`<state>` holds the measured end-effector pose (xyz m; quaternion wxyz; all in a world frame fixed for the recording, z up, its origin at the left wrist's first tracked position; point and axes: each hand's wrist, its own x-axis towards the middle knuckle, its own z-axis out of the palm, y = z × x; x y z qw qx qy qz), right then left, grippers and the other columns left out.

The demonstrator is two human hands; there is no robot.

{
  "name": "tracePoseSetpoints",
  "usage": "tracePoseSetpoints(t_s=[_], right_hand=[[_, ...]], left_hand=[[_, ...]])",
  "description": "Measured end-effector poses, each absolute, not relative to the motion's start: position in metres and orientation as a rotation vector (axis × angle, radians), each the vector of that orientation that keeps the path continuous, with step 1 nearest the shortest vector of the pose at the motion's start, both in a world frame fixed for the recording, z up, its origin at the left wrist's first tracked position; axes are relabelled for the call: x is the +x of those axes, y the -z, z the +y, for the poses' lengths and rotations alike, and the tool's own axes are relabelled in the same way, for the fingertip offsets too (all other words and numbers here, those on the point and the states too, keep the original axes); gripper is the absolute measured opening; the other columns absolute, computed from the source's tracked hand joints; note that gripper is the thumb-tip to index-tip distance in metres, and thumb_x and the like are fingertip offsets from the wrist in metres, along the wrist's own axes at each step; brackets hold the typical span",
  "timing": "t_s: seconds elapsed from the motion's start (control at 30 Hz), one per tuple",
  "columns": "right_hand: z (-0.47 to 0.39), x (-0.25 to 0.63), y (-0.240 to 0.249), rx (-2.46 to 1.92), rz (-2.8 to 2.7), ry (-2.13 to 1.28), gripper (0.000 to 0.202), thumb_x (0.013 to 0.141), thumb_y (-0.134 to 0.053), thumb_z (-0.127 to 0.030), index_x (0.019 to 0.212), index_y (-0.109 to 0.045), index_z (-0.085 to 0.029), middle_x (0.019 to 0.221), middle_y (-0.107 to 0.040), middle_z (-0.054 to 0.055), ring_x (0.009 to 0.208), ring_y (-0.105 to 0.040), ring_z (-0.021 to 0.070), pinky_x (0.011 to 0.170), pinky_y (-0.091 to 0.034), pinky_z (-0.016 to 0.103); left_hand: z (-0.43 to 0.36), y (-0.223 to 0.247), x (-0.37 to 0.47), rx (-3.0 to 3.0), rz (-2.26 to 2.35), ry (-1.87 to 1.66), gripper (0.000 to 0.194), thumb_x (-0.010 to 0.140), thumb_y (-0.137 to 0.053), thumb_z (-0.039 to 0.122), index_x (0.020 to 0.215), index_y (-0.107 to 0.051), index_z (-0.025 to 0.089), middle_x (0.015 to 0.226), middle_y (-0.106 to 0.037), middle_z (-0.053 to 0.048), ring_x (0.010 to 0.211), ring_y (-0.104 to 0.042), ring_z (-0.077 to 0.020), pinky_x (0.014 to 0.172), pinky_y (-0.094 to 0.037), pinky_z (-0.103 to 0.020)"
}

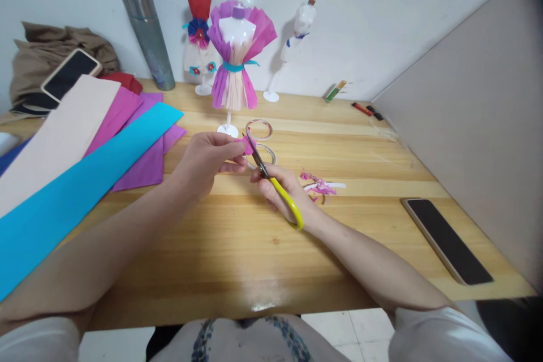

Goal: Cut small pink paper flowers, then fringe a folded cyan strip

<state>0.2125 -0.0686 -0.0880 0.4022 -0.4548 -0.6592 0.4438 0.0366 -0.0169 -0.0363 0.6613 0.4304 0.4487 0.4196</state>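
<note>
Between the thumb and fingers of my left hand [216,155] is a small piece of bright pink crepe paper [249,145]. My right hand [283,186] grips a pair of scissors [285,199] with yellow handles, its fingers closed around them. The dark blades reach up to the pink paper and touch or overlap it; whether they are cutting through it I cannot tell. Just behind my hands stands a small white mannequin [236,31] in a purple, cream and pink paper dress with a blue waist tie. Two tape rolls [259,129] lie by the scissors, partly hidden.
Folded paper strips, the blue one [91,164] on top, cover the left side. Pink paper scraps [320,185] lie right of my right hand. A phone [447,240] rests at the right. Behind are a flask [146,34], more mannequins [198,34] and a glue stick [336,91].
</note>
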Motion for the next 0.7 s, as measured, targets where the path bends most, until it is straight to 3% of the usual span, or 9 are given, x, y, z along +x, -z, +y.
tracePoseSetpoints(t_s=[0.2, 0.37, 0.7], right_hand=[[-0.068, 0.212, 0.09, -1.126, -1.624, -1.139, 0.043, 0.09, -0.064, -0.062, 0.078, -0.051, -0.023, 0.064, -0.042, -0.004, 0.059, -0.043, 0.0136, 0.052, -0.035, 0.026], [-0.068, 0.212, 0.092, -1.082, -1.606, -1.148, 0.044, 0.09, -0.064, -0.063, 0.078, -0.051, -0.023, 0.065, -0.042, -0.004, 0.057, -0.041, 0.0127, 0.051, -0.033, 0.026], [-0.069, 0.211, 0.095, -1.004, -1.571, -1.188, 0.05, 0.09, -0.064, -0.07, 0.082, -0.052, -0.022, 0.065, -0.043, -0.004, 0.054, -0.039, 0.0113, 0.047, -0.03, 0.025]], left_hand=[[-0.019, 0.049, 0.04, 0.845, 0.903, -0.984, 0.019, 0.063, -0.089, 0.024, 0.062, -0.074, 0.012, 0.062, -0.068, -0.005, 0.064, -0.066, -0.0152, 0.063, -0.058, -0.027], [-0.028, 0.059, 0.05, 0.661, 0.825, -1.041, 0.016, 0.069, -0.086, 0.022, 0.067, -0.075, 0.011, 0.066, -0.07, -0.005, 0.065, -0.066, -0.0135, 0.067, -0.057, -0.027], [-0.04, 0.063, 0.06, 0.56, 0.766, -1.187, 0.012, 0.065, -0.088, 0.019, 0.064, -0.077, 0.015, 0.064, -0.071, -0.002, 0.064, -0.066, -0.0117, 0.063, -0.057, -0.024]])
